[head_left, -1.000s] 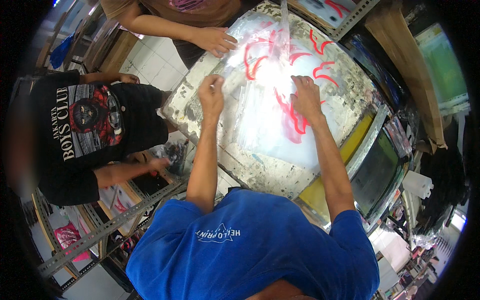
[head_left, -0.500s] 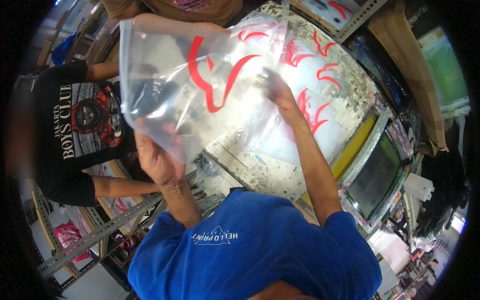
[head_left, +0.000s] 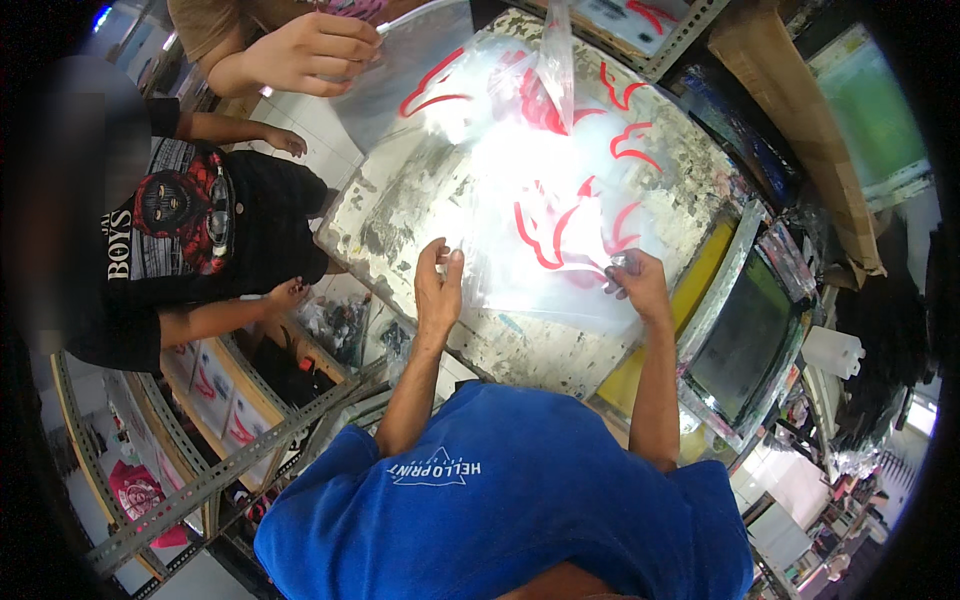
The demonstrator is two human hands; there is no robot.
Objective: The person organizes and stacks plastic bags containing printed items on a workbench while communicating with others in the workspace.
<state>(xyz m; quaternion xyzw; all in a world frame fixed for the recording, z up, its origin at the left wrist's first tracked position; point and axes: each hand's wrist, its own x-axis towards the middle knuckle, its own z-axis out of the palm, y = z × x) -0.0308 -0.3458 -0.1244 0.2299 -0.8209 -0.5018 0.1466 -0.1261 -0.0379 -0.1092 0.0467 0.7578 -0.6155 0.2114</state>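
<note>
A clear plastic bag (head_left: 555, 295) with red curved shapes printed on it lies on the worn, paint-spotted table (head_left: 400, 210). My right hand (head_left: 640, 285) is closed in a pinch at the bag's near right part. Beside the bag's left edge, my left hand (head_left: 438, 292) is raised with thumb and fingers apart, holding nothing. More clear bags with red prints (head_left: 640, 145) are spread across the far and right side of the table. Glare whitens the middle of the bags, so their edges there cannot be made out.
At the far left a co-worker's hand (head_left: 315, 55) is beside another clear plastic sheet or bag (head_left: 410, 60). A second person in a black shirt (head_left: 190, 230) stands left. Framed screens (head_left: 745, 345) lean right of the table; a perforated metal bar (head_left: 230, 475) runs at lower left.
The bag that my left hand held up is out of that hand, which has moved right and opened. My right hand has come nearer, onto a bag on the table. The co-worker's hand now shows.
</note>
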